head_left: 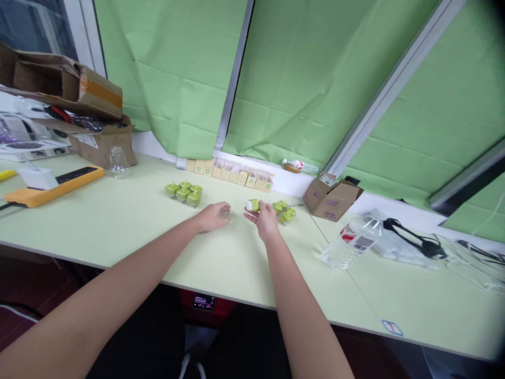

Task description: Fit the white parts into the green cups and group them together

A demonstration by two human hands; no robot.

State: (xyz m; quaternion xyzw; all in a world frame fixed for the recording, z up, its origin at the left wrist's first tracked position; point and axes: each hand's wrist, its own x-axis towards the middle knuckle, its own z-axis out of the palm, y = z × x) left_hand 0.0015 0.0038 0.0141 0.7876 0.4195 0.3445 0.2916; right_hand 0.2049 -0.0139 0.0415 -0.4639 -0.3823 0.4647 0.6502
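Observation:
My left hand (216,216) is curled above the table around a small clear plastic piece (225,212), partly hidden by the fingers. To its right, my right hand (266,220) grips a small green-and-white piece (253,205), its white part turned left. Just beyond my right hand stands a small group of green-topped clear containers (286,212). Another cluster of green-topped clear containers (184,193), with small yellowish stems on top, sits on the table past my left hand.
Small beige boxes (232,172) line the back wall. An open carton (331,197), a large clear bottle (351,239) and a black headset (418,239) are on the right. On the left lie an orange power strip (59,187), a clear dome-like vessel (117,162) and stacked cardboard boxes (100,97).

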